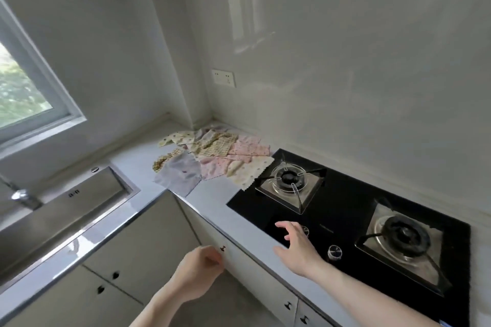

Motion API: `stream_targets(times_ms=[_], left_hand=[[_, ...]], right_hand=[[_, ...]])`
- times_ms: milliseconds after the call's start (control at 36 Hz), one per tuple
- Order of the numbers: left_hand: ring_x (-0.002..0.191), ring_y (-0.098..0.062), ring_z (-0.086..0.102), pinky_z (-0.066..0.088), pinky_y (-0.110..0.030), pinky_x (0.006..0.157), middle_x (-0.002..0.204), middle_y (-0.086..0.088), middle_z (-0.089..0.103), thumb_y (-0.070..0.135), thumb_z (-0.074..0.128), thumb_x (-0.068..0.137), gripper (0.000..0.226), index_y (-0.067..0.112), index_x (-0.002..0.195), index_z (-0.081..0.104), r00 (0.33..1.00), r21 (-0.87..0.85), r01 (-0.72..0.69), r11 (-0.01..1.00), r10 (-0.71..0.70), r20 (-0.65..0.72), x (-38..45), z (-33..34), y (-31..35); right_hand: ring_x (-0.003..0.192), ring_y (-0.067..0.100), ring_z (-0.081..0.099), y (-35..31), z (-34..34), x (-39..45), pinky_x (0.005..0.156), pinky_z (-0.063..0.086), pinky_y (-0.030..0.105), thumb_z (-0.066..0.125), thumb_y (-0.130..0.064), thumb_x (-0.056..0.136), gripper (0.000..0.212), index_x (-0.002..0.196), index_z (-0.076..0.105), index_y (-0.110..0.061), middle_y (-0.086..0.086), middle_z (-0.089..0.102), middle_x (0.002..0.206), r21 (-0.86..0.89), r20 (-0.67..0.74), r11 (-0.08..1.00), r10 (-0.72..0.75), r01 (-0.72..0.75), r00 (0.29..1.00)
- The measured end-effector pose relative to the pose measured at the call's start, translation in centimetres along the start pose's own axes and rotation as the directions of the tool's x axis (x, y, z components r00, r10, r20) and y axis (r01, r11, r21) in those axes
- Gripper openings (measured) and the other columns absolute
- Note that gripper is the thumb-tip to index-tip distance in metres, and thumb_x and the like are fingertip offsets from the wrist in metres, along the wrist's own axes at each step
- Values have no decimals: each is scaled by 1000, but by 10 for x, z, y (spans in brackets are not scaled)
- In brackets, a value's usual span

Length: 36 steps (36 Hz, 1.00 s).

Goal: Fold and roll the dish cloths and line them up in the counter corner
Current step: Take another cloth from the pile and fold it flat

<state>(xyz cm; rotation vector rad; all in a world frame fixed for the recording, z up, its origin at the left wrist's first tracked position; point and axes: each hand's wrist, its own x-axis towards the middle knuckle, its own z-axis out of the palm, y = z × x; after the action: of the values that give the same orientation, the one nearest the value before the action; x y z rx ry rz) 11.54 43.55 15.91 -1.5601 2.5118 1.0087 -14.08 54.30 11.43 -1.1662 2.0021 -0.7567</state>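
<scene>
White walls meet over the bench corner, where I see loose cloths heaped unfolded, left of the stove. My right hand hovers spread; my left hand hangs loosely curled, holding nothing.

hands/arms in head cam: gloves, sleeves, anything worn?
Nothing worn that shows. The left hand and right hand are both bare, no gloves, and no rings or watch can be made out. Both forearms are bare to the frame edge, with no sleeve in view.
</scene>
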Motion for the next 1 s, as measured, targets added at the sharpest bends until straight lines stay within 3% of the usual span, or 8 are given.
stream_targets(times_ms=[111, 167, 250, 444, 556, 667, 833, 1000], left_hand=[[92, -4, 64, 50, -20, 82, 99, 12, 66, 30, 66, 87, 8, 30, 92, 71, 998, 20, 60, 998, -59, -15, 23, -34, -35], [93, -4, 63, 49, -20, 82, 102, 12, 65, 32, 65, 88, 8, 32, 94, 70, 996, 39, 89, 995, -88, -15, 37, -54, -53], [86, 1, 63, 50, -19, 78, 101, 15, 65, 36, 66, 86, 3, 35, 88, 68, 992, 39, 123, 992, -121, -37, 63, -83, -77], [84, 2, 61, 43, -8, 70, 95, 18, 63, 28, 64, 89, 9, 25, 90, 73, 989, 23, 123, 992, -120, -90, 111, -121, -112], [87, 0, 58, 39, -6, 69, 93, 21, 60, 27, 61, 89, 11, 28, 93, 71, 992, 51, 106, 993, -102, -73, 140, -132, -130], [81, 4, 55, 37, -2, 74, 81, 21, 61, 18, 59, 89, 13, 17, 90, 72, 997, 76, 73, 994, -72, -11, 183, -150, -149], [86, -3, 61, 48, -18, 82, 101, 17, 56, 24, 62, 84, 18, 41, 79, 63, 994, 194, 17, 981, -38, 107, 267, -184, -186], [94, -9, 62, 47, -18, 85, 111, 8, 55, 28, 63, 89, 19, 44, 82, 56, 976, 211, -159, 965, 120, 184, 358, -214, -222]], right_hand=[[124, 10, 47, -27, 22, 50, 103, 44, 28, 60, -24, 94, 53, 144, 41, -27, -10, 34, 144, 27, 29, 1000, -9, 8, 1000], [120, 9, 48, -39, 36, 72, 101, 43, 24, 60, -24, 94, 53, 144, 41, -25, -8, 34, 144, 25, 59, 1000, -10, 8, 998], [110, 6, 48, -57, 56, 104, 93, 38, 17, 59, -23, 96, 52, 144, 40, -25, -7, 34, 143, -3, 135, 1000, -19, 20, 991], [111, 7, 47, -96, 89, 176, 94, 38, 19, 58, -24, 93, 50, 141, 43, -25, -8, 35, 141, -50, 199, 998, -31, 41, 980], [113, 4, 44, -114, 103, 207, 98, 37, 19, 58, -25, 94, 49, 140, 43, -27, -13, 34, 134, -54, 194, 996, -63, 75, 979], [116, 5, 45, -128, 115, 234, 101, 37, 20, 57, -25, 95, 48, 140, 42, -28, -15, 33, 129, -67, 182, 997, -30, 43, 983], [124, 9, 48, -144, 136, 268, 103, 39, 23, 56, -28, 96, 46, 140, 42, -30, -11, 36, 136, -43, 100, 999, 37, -33, 994], [121, 5, 45, -160, 176, 309, 98, 43, 25, 55, -32, 98, 44, 138, 39, -35, -18, 32, 130, -21, -11, 992, 122, -122, 992]])
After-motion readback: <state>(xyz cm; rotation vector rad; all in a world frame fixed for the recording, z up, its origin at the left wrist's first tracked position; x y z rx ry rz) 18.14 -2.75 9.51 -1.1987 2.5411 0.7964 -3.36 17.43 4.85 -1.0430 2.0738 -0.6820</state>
